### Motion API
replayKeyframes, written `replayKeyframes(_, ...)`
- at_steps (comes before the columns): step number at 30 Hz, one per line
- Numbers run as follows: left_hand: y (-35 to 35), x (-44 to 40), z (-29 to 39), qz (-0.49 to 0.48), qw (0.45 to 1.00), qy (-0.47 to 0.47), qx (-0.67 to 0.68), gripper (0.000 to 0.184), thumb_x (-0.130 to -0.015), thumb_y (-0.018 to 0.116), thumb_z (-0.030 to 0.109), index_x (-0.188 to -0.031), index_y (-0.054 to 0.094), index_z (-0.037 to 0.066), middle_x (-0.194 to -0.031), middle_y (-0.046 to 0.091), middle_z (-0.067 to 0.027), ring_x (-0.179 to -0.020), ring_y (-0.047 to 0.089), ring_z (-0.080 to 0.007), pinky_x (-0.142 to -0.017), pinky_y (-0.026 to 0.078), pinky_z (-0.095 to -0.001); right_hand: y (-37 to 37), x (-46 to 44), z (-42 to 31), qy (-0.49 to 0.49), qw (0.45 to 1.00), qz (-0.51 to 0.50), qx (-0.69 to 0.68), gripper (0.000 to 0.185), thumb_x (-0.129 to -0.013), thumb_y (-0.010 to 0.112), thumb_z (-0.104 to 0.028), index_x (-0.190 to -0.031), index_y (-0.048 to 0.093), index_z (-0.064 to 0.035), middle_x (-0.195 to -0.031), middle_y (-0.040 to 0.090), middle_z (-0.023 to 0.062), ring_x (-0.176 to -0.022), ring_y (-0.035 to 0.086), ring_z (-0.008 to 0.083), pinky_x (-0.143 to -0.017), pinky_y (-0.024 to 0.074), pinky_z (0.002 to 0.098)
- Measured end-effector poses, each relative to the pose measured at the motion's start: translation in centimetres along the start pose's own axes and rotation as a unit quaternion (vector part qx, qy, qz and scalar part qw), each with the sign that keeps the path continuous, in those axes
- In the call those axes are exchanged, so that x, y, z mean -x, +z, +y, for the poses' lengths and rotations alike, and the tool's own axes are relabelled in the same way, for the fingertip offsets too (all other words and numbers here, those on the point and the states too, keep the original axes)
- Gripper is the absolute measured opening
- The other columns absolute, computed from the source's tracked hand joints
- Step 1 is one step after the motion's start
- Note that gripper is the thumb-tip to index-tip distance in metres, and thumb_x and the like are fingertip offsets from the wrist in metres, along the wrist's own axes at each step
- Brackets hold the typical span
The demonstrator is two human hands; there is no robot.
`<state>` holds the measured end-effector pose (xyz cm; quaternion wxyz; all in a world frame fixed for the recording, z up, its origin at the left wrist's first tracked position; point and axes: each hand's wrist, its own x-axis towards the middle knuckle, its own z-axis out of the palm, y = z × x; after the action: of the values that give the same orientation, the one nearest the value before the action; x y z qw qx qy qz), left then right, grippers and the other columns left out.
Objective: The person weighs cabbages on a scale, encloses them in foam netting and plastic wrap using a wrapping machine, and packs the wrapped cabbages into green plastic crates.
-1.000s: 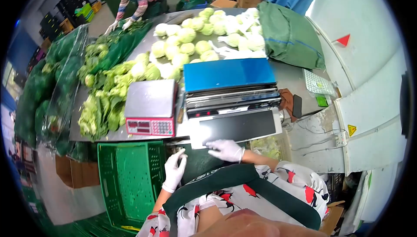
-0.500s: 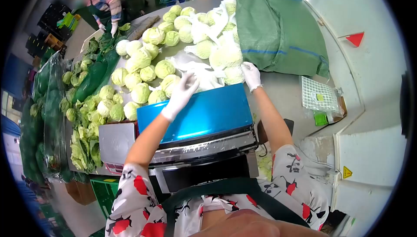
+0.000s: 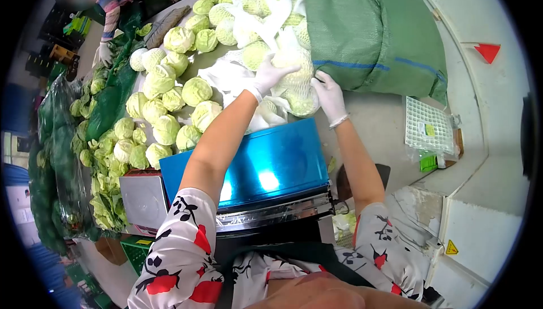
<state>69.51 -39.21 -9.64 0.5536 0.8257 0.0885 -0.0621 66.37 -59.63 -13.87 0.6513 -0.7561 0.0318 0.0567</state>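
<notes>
Cabbages in white foam netting lie heaped just past the blue-topped machine. My left hand (image 3: 270,76), in a white glove, reaches its fingers out against the left side of a netted cabbage (image 3: 294,60). On the other side, my gloved right hand (image 3: 330,97) has its fingers apart and its fingertips by the heap's right edge. A second netted cabbage (image 3: 304,101) sits between my hands, nearer to me. Neither hand is visibly closed around a cabbage. Loose white foam net sleeves (image 3: 223,80) lie left of my left hand.
The blue-topped machine (image 3: 254,162) stands before me, beside a scale (image 3: 141,198). Bare cabbages (image 3: 164,80) spread leftward. A full green sack (image 3: 373,37) lies at the right, near a white tray (image 3: 427,125). A co-worker's gloved hand (image 3: 105,54) is at the far left.
My left hand has moved forward and right, from above the blue machine to the netted cabbages. My right hand stays beside them. The view has shifted, and the co-worker's arm has moved.
</notes>
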Motion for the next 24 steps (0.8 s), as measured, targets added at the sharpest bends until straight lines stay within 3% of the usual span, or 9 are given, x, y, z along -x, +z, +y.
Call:
replayKeyframes(2,-2.2,1.9,0.1,-0.101,0.98,-0.065,0.156,0.095,-0.076,0.079,0.052,-0.141,0.042,-0.007,-0.132,0.059,-0.0174,-0.122,0.057,-0.0268,-0.103,0.046,-0.0339,0.1,1.7,-1.2,-0.047,0.996,0.07,0.034,0.05,-0.092,0.062,-0.029,-0.132,0.057,0.0,-0.12,0.065,0.0201,-0.109,0.065,0.0274,-0.095,0.0489,0.0356)
replayKeyframes(3,-2.6,2.0,-2.4,-0.196,0.905,-0.057,0.373,0.081,-0.084,0.073,0.046,-0.143,0.043,0.0,-0.137,0.057,-0.0127,-0.125,0.055,-0.0264,-0.107,0.043,-0.0366,0.0,2.4,-2.2,-0.058,0.995,0.073,0.034,0.048,-0.093,0.062,-0.027,-0.132,0.057,0.0004,-0.119,0.066,0.019,-0.108,0.065,0.0261,-0.094,0.0488,0.0347)
replayKeyframes(6,-8.4,10.5,-2.0,-0.147,0.798,-0.042,0.583,0.074,-0.087,0.07,0.044,-0.144,0.044,0.006,-0.142,0.053,-0.0118,-0.128,0.052,-0.0281,-0.109,0.042,-0.042,0.9,6.5,-6.6,-0.088,0.994,0.063,0.033,0.044,-0.095,0.062,-0.023,-0.13,0.057,0.0016,-0.118,0.066,0.016,-0.106,0.064,0.0223,-0.094,0.0484,0.0318)
replayKeyframes(8,-12.4,15.1,-2.5,-0.142,0.778,0.012,0.612,0.077,-0.086,0.07,0.046,-0.146,0.042,0.007,-0.145,0.05,-0.0124,-0.132,0.049,-0.0287,-0.11,0.041,-0.0467,1.9,10.0,-9.1,-0.11,0.993,0.028,-0.034,0.036,-0.098,0.058,-0.018,-0.127,0.059,0.0039,-0.118,0.065,0.0107,-0.104,0.062,0.0173,-0.093,0.0477,0.0287)
replayKeyframes(10,-16.4,21.0,-3.4,-0.067,0.801,0.062,0.591,0.079,-0.087,0.07,0.044,-0.148,0.038,0.006,-0.147,0.048,-0.0139,-0.133,0.048,-0.0301,-0.111,0.04,-0.0469,2.8,12.8,-10.0,-0.128,0.99,-0.03,-0.05,0.032,-0.099,0.056,-0.013,-0.126,0.061,0.0049,-0.121,0.064,0.0091,-0.104,0.062,0.0156,-0.091,0.0481,0.028)
replayKeyframes(14,-26.0,32.8,-10.3,0.163,0.862,0.088,0.472,0.067,-0.091,0.067,0.035,-0.144,0.043,0.0,-0.138,0.055,-0.0127,-0.126,0.054,-0.0236,-0.106,0.043,-0.0406,5.7,18.9,-11.5,-0.038,0.989,-0.135,-0.054,0.03,-0.1,0.055,-0.015,-0.12,0.064,0.0054,-0.111,0.069,0.0089,-0.1,0.062,0.0137,-0.087,0.0474,0.0263)
replayKeyframes(18,-33.2,44.1,-17.5,0.38,0.882,-0.029,0.277,0.056,-0.091,0.071,0.026,-0.134,0.051,-0.005,-0.127,0.063,-0.0134,-0.112,0.062,-0.019,-0.095,0.051,-0.0316,8.9,22.8,-10.6,-0.015,0.98,-0.197,-0.03,0.031,-0.1,0.055,-0.015,-0.121,0.064,0.0056,-0.111,0.069,0.0092,-0.097,0.065,0.0144,-0.086,0.0492,0.0266)
replayKeyframes(22,-35.8,49.6,-23.8,0.431,0.895,-0.102,0.047,0.072,-0.083,0.078,0.038,-0.134,0.051,-0.006,-0.122,0.065,-0.0169,-0.113,0.062,-0.023,-0.098,0.048,-0.0344,14.5,25.9,-12.4,-0.041,0.962,-0.27,-0.008,0.031,-0.101,0.054,-0.016,-0.121,0.065,0.0045,-0.115,0.068,0.0102,-0.099,0.066,0.0156,-0.086,0.0505,0.0272)
replayKeyframes(24,-36.4,51.1,-24.1,0.454,0.873,-0.105,-0.141,0.082,-0.085,0.075,0.043,-0.145,0.041,-0.003,-0.137,0.055,-0.0207,-0.126,0.053,-0.0277,-0.107,0.041,-0.0362,17.5,27.5,-13.5,-0.063,0.95,-0.305,0.0,0.031,-0.101,0.054,-0.017,-0.12,0.065,0.004,-0.116,0.068,0.0103,-0.1,0.066,0.0159,-0.087,0.0507,0.0274)
